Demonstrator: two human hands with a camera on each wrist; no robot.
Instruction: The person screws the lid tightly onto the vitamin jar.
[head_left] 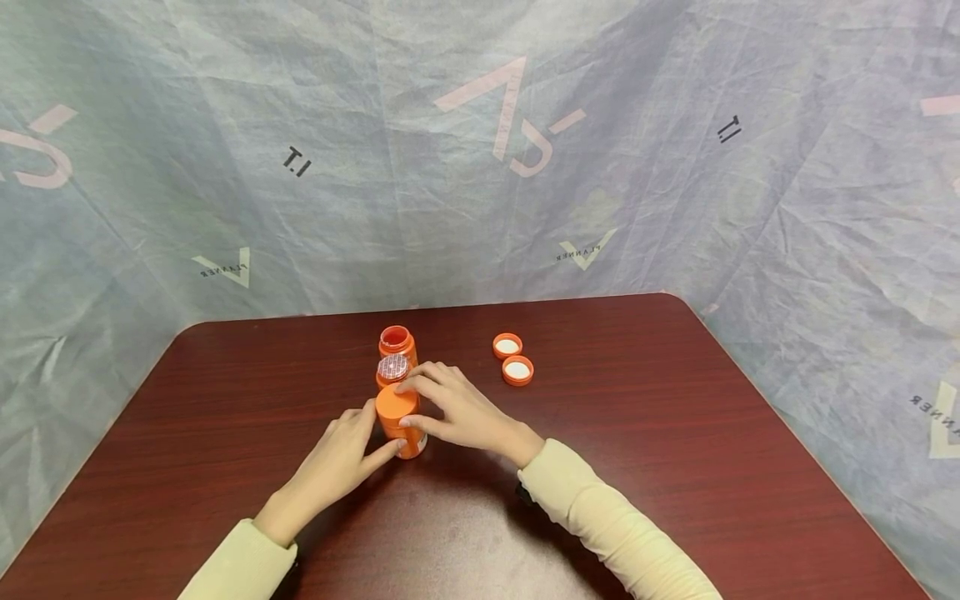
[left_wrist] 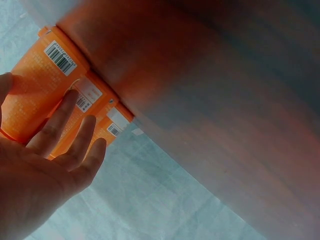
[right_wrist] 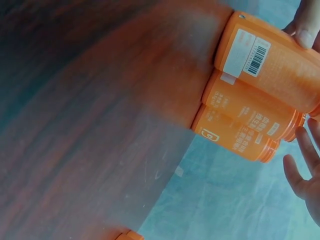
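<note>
Three orange bottles stand in a row on the table. The nearest bottle (head_left: 408,446) wears an orange cap (head_left: 396,402). My left hand (head_left: 333,450) holds this bottle's body from the left, thumb on the near side and fingers spread along the far side. From the right, my right hand (head_left: 461,412) grips the cap between thumb and fingers. Behind it is the middle bottle (right_wrist: 250,105), uncapped, with a patterned seal (head_left: 393,367) over its mouth. The rearmost bottle (head_left: 395,337) has an open mouth. Barcode labels show in the left wrist view.
Two loose orange caps (head_left: 517,371) with white liners lie inner side up, right of the bottles. The dark red wooden table (head_left: 637,400) is backed by a hanging grey cloth (head_left: 375,208) with printed marks.
</note>
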